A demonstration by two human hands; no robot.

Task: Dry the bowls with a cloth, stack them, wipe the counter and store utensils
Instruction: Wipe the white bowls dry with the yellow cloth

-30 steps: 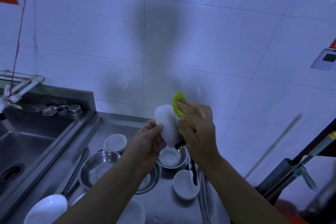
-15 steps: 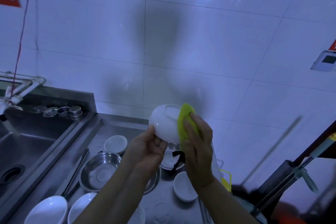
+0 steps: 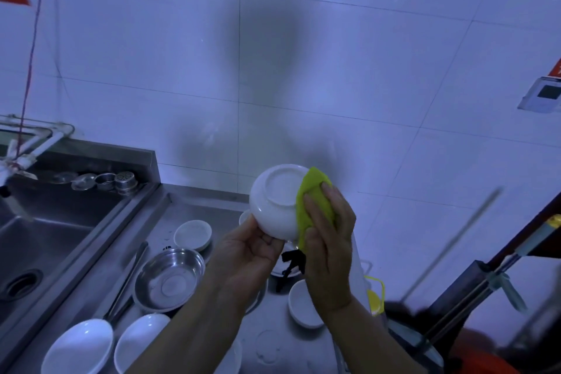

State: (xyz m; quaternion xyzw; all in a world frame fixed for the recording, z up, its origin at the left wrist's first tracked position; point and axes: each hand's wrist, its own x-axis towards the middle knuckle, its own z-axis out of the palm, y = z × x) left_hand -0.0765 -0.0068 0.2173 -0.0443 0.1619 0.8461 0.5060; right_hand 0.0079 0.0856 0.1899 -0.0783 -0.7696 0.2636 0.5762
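- White dishes [image 3: 79, 346] sat at the table's [image 3: 194, 203] near edge, cut off by the frame.
- Left hand [image 3: 246, 255] gripped a white bowl [image 3: 274, 200] held above the table, base toward the camera.
- Right hand [image 3: 329, 240] pressed a yellow-green cloth [image 3: 306, 191] against the bowl's right side.
- Steel bowl [image 3: 170, 278] lay below; sink [image 3: 45, 240] lay left.

White tiled wall [image 3: 334, 76] behind, lamp glare at 12 o'clock; steel sink [image 3: 45, 240] at 9; small wall box [image 3: 542, 99] at 3.

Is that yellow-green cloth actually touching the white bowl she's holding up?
Touching. In the head view the right hand presses the yellow-green cloth against the white bowl's outer wall, with no gap visible between them.
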